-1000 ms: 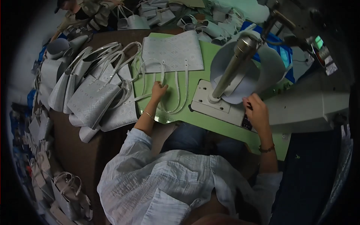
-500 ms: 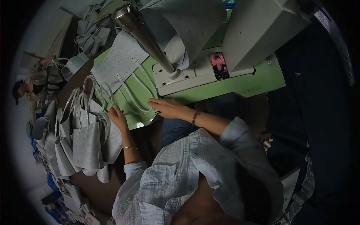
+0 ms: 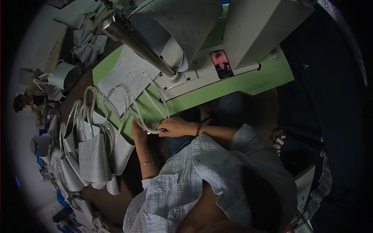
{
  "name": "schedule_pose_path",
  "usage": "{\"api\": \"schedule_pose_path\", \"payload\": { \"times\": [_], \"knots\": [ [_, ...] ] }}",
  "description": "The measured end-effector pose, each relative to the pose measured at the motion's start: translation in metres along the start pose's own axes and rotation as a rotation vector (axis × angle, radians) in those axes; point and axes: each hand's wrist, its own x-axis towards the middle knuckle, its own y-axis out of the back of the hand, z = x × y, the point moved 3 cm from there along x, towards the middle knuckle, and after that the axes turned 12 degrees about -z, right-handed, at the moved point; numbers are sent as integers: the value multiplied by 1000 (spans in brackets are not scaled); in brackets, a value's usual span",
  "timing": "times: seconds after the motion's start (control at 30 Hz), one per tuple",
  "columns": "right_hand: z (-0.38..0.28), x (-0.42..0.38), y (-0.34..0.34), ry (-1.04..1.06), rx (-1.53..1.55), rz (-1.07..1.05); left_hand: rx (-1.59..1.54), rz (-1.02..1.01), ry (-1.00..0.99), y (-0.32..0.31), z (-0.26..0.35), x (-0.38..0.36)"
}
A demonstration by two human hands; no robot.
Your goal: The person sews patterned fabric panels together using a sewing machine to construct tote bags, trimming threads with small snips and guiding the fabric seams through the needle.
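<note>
A white patterned bag panel [image 3: 128, 73] lies on the green table beside the sewing machine bed, with long white strap handles reaching toward me. My right hand [image 3: 176, 127] is closed around the near bend of a white bag handle [image 3: 142, 122] at the table's front edge. Just left of it, my left hand [image 3: 139, 133] is closed at the white straps, its fingertips partly hidden among them. Another looped handle [image 3: 116, 87] arches over the panel's left part. The metal arm of the sewing machine [image 3: 142, 44] slants down behind the panel.
White handbags [image 3: 93, 157] hang in a bunch at my left, close to the table. A phone [image 3: 221, 65] lies on the machine bed below the grey machine body [image 3: 264, 27]. Farther left, a co-worker [image 3: 29, 101] is beside more bags. The green table [image 3: 233, 87] edge crosses before me.
Both hands have come closer together at the table's front edge, the left moving right. The panel's straps are now lifted and drawn toward me. The view has shifted slightly.
</note>
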Motion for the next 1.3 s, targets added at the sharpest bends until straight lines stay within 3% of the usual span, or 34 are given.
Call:
{"api": "schedule_pose_path", "payload": {
  "times": [0.03,0.07,0.1,0.13,0.2,0.23,0.3,0.33,0.4,0.5,0.57,0.63,0.67,0.77,0.8,0.87,0.93,1.0,1.03,1.07,1.1,1.13,1.17,1.2,1.23,1.3],
  "knots": [
    [-24,-6,23,34,150,-39,-6,2,6,-11,4,6],
    [-40,-11,38,70,301,-79,-168,-117,72,-18,8,13],
    [-44,-16,42,71,300,-85,-330,-239,132,-21,16,22],
    [-46,-23,47,88,317,-61,-331,-235,130,-5,23,43],
    [-44,-40,52,106,332,-38,-502,-712,144,-3,36,68],
    [-41,-51,57,95,302,48,-438,-540,47,-2,45,63],
    [-34,-70,66,80,272,137,74,-459,-213,-26,72,28],
    [-33,-79,77,95,320,245,263,-287,-307,-46,86,0],
    [-30,-100,100,103,370,353,592,-265,-496,-49,113,-24],
    [-30,-125,132,33,423,296,917,-250,-610,-68,150,-74],
    [-26,-134,145,-2,484,253,953,-226,-682,-78,164,-107],
    [-27,-141,157,-82,551,222,1308,-247,-905,-98,182,-154],
    [-29,-143,161,-57,558,191,1288,-221,-861,-84,195,-167],
    [-13,-163,172,-141,603,238,1465,-288,-1179,-90,219,-215],
    [3,-175,169,-218,667,230,1462,-269,-1172,-83,221,-217],
    [34,-209,161,-299,727,214,1546,-234,-857,-57,231,-212],
    [70,-256,153,-581,742,421,1582,-158,-733,4,230,-182],
    [76,-302,141,-612,710,420,1351,-325,-429,50,213,-160],
    [75,-317,134,-649,677,427,1351,-334,-426,60,199,-153],
    [77,-321,125,-658,674,432,1359,-418,-185,69,176,-145],
    [77,-320,116,-559,491,430,1356,-501,56,69,157,-143],
    [75,-319,109,-461,306,428,1357,-519,54,63,152,-141],
    [82,-317,105,-475,301,448,1488,-575,175,50,147,-139],
    [96,-315,98,-651,500,321,1620,-631,306,42,141,-136],
    [103,-316,91,-822,704,182,1492,-652,226,48,149,-125],
    [81,-292,108,-790,689,140,1010,-859,-127,13,168,-115]
  ]
}}
